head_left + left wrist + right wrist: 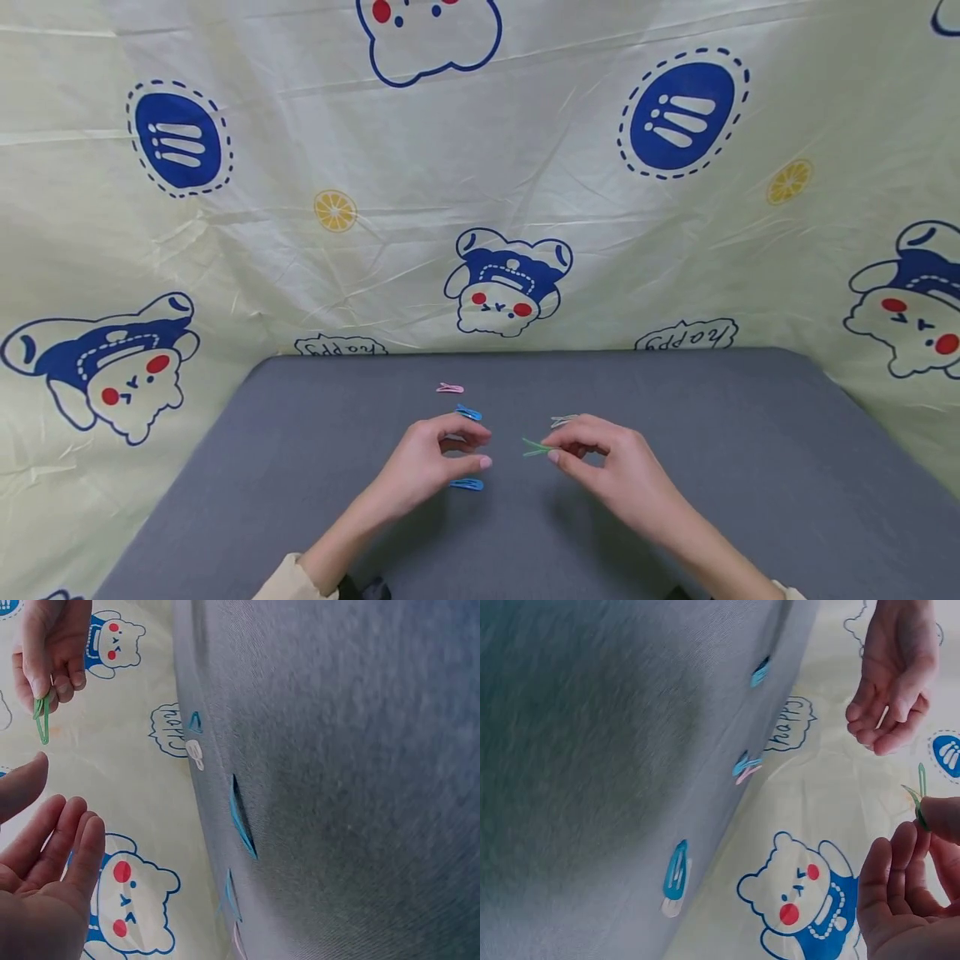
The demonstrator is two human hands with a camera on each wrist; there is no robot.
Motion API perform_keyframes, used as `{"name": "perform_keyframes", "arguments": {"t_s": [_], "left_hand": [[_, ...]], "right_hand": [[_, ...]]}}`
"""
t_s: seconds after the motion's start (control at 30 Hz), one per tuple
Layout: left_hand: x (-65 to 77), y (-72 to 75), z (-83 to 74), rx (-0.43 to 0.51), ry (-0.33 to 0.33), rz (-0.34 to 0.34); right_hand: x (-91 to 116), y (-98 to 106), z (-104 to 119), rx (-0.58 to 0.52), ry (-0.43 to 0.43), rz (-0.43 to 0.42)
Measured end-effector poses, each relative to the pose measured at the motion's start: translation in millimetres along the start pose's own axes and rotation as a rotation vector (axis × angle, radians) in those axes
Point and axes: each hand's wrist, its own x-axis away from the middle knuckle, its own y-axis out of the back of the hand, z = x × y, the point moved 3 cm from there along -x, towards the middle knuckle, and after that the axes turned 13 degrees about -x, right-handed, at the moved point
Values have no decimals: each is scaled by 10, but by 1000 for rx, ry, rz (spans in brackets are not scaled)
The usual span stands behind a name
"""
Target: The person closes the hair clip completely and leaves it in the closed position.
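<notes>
my right hand (615, 467) has its grip closed in a pinch, thumb against fingertips, on a slim green hair clip (536, 448) with a glossy finish. i hold the clip up off the surface (300, 467), which is covered in dark grey fabric; its two narrow arms spread apart in a v and point toward my other side. my left hand (438, 454) faces it with a loose, empty grip, the fingers gently curved and the thumb well away from them, and a gap lies between that hand and the green clip.

on the surface, a slim bright blue hair clip (468, 412) lies just beyond my left fingers, and a second slim blue clip (467, 483) lies just below my left thumb in the head view. farther back is a small pale pink hair clip (450, 388). beyond my right fingers lies a whitish hair clip (562, 421), and the right wrist view shows a teal-blue teardrop-shaped clip (675, 874) right by it; i cannot tell whether those two touch.
</notes>
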Motion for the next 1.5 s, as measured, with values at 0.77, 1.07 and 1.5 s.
{"name": "perform_keyframes", "arguments": {"t_s": [0.77,1.07,1.5], "left_hand": [[305,-84,-396,83,-37,-85],[350,-154,-433,91,-52,-70],[403,-209,-490,-2,-103,-96]], "right_hand": [[334,-78,234,-136,63,-51],[367,-93,293,-155,104,-40],[390,-162,291,-115,195,-8]]}}
